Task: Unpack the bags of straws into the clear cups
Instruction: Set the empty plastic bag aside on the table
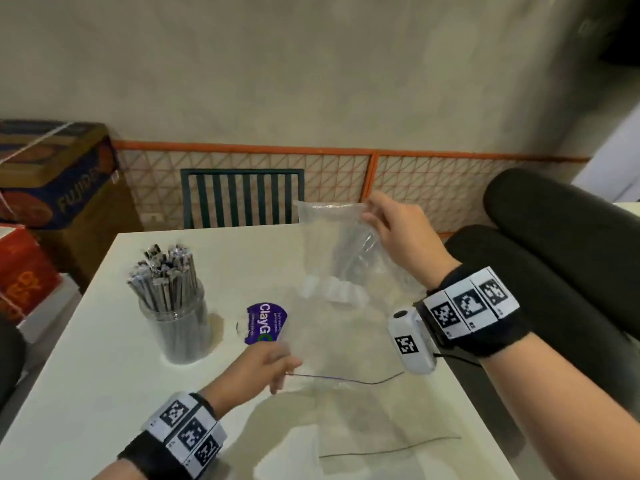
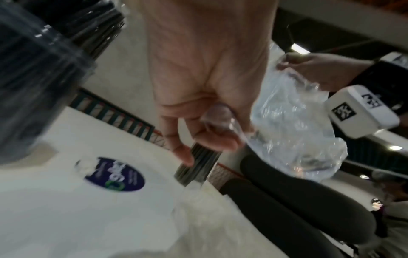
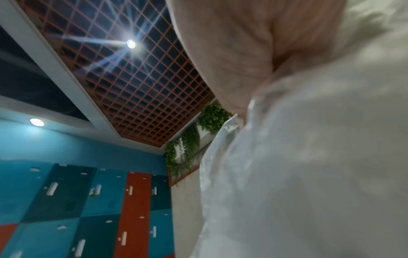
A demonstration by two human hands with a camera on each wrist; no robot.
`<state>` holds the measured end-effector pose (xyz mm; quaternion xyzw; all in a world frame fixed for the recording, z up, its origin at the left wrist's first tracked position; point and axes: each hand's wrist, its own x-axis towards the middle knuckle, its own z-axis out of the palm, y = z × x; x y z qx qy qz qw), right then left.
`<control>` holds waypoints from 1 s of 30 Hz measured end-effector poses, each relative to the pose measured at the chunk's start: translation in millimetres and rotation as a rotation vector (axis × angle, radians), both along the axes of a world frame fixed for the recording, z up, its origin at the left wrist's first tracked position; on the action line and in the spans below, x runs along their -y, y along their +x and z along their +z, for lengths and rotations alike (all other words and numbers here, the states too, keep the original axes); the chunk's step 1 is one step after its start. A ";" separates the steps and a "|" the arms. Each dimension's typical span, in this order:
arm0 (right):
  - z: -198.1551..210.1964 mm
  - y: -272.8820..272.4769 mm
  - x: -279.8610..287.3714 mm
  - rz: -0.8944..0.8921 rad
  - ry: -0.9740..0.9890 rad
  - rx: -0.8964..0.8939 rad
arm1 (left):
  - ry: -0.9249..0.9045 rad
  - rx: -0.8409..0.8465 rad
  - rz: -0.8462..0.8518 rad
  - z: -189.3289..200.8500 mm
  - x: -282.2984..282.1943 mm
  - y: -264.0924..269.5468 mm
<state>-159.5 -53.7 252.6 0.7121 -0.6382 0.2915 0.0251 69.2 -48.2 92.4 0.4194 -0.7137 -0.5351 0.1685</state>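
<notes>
On the left of the white table stands a clear cup packed with wrapped straws. My right hand grips the top corner of a crumpled clear bag and holds it up over the table's far side. Lower down, my left hand pinches a fold of clear plastic between thumb and fingers; I cannot tell if it belongs to the same bag. In the left wrist view, a bundle of dark straws stands upright beyond my fingers. The raised bag blurs it in the head view.
A purple ClayGo label lies in the middle of the table. Flat clear bags with dark zip lines lie near the front edge. A green slatted chair stands behind the table, cardboard boxes at the left, black cushions at the right.
</notes>
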 end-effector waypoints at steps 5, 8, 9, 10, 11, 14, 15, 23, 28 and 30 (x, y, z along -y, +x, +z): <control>-17.8 -21.7 -11.5 0.070 0.077 -0.038 | 0.011 -0.019 0.030 4.0 4.1 -18.6; -23.1 -17.9 -19.4 0.187 0.109 0.033 | -0.004 -0.193 0.084 29.3 6.7 -52.9; -20.7 -19.7 -24.3 0.192 0.089 0.071 | -0.013 -0.254 0.126 36.2 8.1 -64.1; -18.6 -26.2 -29.8 0.177 0.047 0.100 | -0.010 -0.313 0.180 41.3 7.9 -71.0; -16.5 -36.1 -36.2 0.122 -0.015 0.128 | -0.004 -0.366 0.223 45.3 6.7 -75.1; -26.2 -76.2 -65.5 -0.139 -0.141 0.421 | 0.015 -0.451 0.288 42.2 4.4 -81.5; -38.9 -85.3 -74.5 -0.195 -0.075 0.577 | 0.023 -0.476 0.300 41.2 3.2 -85.0; -123.5 -91.9 -87.0 -0.192 0.233 0.769 | 0.061 -0.593 0.390 39.3 -2.6 -118.5; -129.0 -107.1 -93.1 -0.298 0.211 0.874 | 0.245 -0.490 0.514 21.8 2.9 -118.8; -133.1 -110.4 -91.9 -0.307 0.267 0.911 | 0.381 -0.266 0.366 8.9 -4.2 -116.7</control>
